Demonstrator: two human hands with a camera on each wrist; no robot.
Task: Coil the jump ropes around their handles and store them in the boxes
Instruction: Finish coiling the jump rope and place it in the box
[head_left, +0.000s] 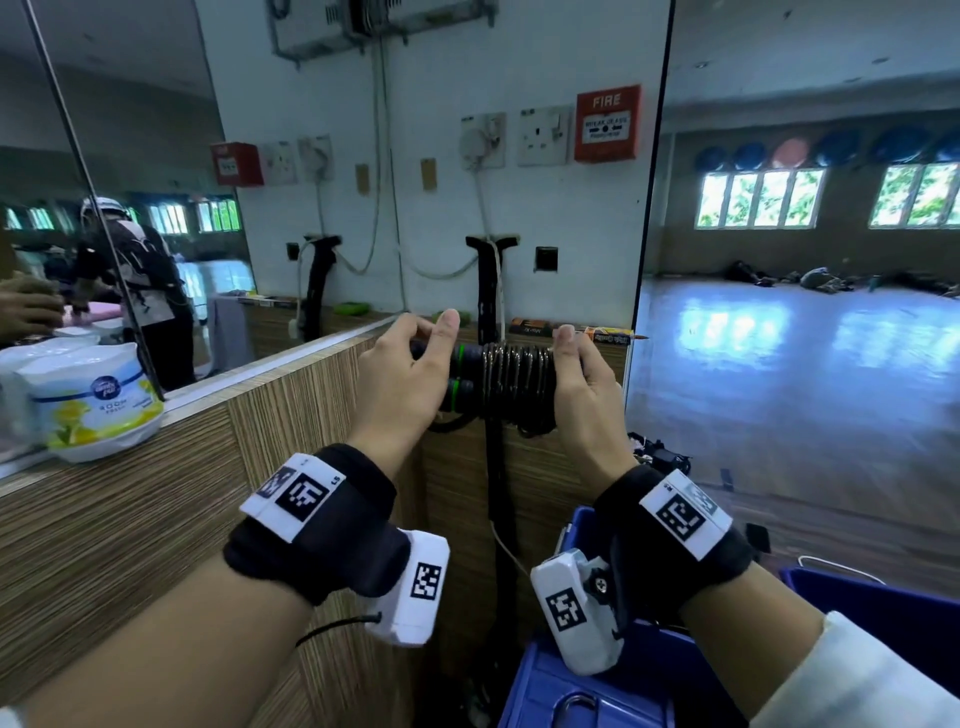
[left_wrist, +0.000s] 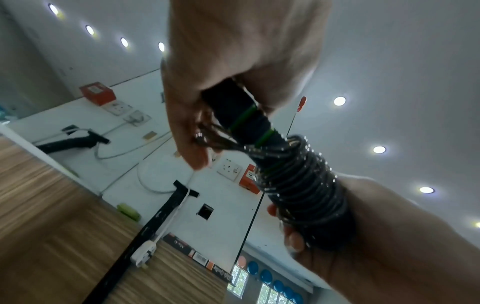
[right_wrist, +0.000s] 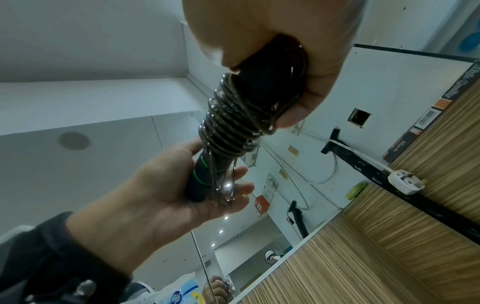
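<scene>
The jump rope (head_left: 514, 382) is held in the air between both hands, above the near corner of the wood-grain worktop (head_left: 156, 499); its two black handles (head_left: 457, 371) with green rings lie side by side, and the dark rope is wound in tight turns round their middle. The left hand (head_left: 402, 379) cups the ringed handle ends, its fingers curled round them with a loose loop of rope against the palm. The right hand (head_left: 582, 384) is clamped round the other end, over the last turns. Below the wrists sit blue boxes (head_left: 587, 691). On the worktop's left edge, against the mirror, stands a white air-freshener tub (head_left: 98, 410). Behind the rope a black strip (head_left: 491, 291) with a white cable runs down the wall, and flat cartons (head_left: 597, 332) lie at the worktop's far edge.
</scene>
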